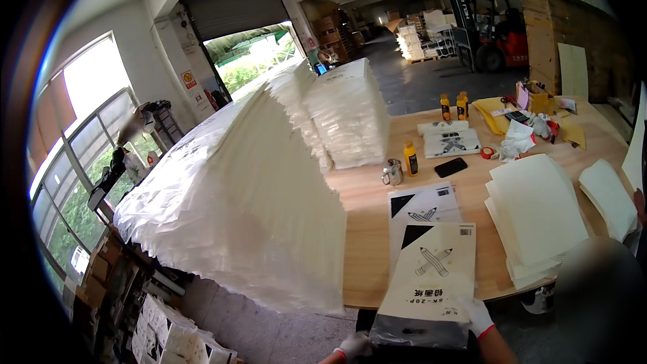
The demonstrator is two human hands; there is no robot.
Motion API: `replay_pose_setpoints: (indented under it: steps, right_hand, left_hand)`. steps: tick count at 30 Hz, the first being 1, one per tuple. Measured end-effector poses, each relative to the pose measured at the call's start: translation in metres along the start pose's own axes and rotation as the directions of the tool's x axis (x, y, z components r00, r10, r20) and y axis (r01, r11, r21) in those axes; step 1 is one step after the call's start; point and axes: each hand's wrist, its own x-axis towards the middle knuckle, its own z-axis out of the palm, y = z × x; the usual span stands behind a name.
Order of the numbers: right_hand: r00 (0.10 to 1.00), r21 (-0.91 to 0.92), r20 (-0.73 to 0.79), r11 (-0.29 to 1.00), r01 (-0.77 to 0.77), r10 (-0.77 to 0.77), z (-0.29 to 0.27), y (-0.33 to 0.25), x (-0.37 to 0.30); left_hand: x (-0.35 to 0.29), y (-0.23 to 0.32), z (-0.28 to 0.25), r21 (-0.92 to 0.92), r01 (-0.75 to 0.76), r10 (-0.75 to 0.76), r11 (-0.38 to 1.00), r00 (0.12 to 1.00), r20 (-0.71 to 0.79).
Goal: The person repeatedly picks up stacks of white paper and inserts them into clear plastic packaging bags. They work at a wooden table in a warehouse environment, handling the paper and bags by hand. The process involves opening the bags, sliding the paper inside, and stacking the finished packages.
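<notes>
A pack of drawing paper (433,283) in a clear plastic bag, with a black corner and crossed pencils printed on it, lies over the table's front edge. Its lower end, with a handle slot, hangs toward me. My right hand (478,315), in a white glove, grips the pack's right edge, fingers over the front. At the lower left corner my left hand (354,345), also gloved, is closed on the bag's edge; part of its fingers is hidden. Beneath the far end of the pack lies another printed bag (424,201), flat on the table.
Tall stacks of white plastic-bagged sheets (269,195) fill the left. Loose cream paper sheets (536,209) lie at right, near a blurred person (600,290). Beyond are a phone (451,167), a yellow-orange bottle (410,159), a metal mug (392,172) and a red forklift (499,34).
</notes>
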Motion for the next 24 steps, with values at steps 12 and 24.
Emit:
replay_pose_setpoints:
  steps: [12, 24]
  right_hand:
    - [0.783, -0.738, 0.053, 0.552, -0.388, 0.62, -0.071, -0.012, -0.104]
    - [0.979, 0.18, 0.135, 0.975, 0.13, -0.155, 0.084, -0.029, -0.03]
  left_hand:
    - [-0.03, 0.113, 0.031, 0.235, -0.356, 0.35, 0.905, 0.934, 0.068]
    - [-0.216, 0.308, 0.083, 0.832, -0.444, 0.733, -0.332, 0.434, 0.524]
